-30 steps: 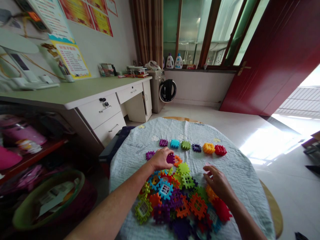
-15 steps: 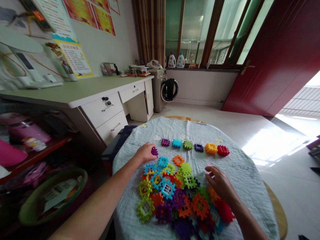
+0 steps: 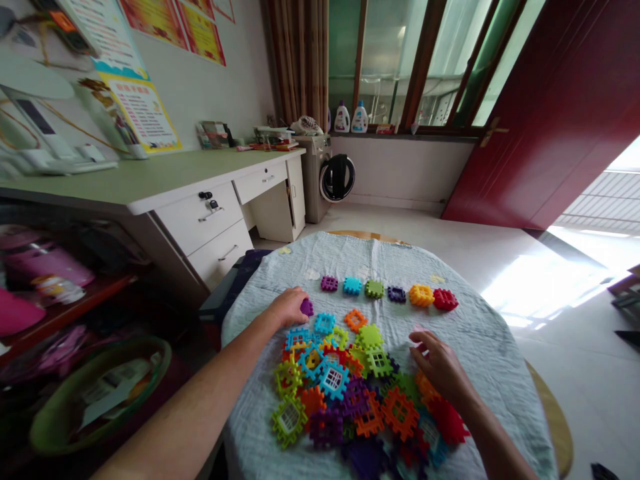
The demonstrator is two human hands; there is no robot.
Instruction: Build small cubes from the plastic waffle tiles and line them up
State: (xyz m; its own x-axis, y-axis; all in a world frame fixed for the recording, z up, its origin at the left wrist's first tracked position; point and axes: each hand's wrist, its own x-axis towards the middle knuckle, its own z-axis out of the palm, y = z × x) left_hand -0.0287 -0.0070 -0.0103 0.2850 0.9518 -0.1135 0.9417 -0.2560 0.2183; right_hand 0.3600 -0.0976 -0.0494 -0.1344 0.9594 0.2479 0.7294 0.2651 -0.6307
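At the left edge of the pile, my left hand (image 3: pixel 291 307) is closed on a purple plastic building block (image 3: pixel 307 307) with notched edges, its fingertips gripping one side. My right hand (image 3: pixel 436 360) hovers at the pile's right side, fingers loosely curled and thumb apart, with no block visible in it. Between the hands lies a heap of notched square blocks in several colours, among them a light blue window block (image 3: pixel 334 379), an orange one (image 3: pixel 400 412) and a lime one (image 3: pixel 290 419). A red block (image 3: pixel 449 420) sits partly under my right wrist.
Across the far part of the cloth-covered round table (image 3: pixel 270 273) runs a row: purple block (image 3: pixel 329 284), light blue block (image 3: pixel 352 286), green block (image 3: pixel 374 289), dark blue block (image 3: pixel 397 294), yellow stack (image 3: pixel 421 295) and red stack (image 3: pixel 445 299). A desk (image 3: pixel 200 230) stands left.
The view has shifted slightly. Both hands keep nearly the same place over the table, and the purple block stays in my left hand.
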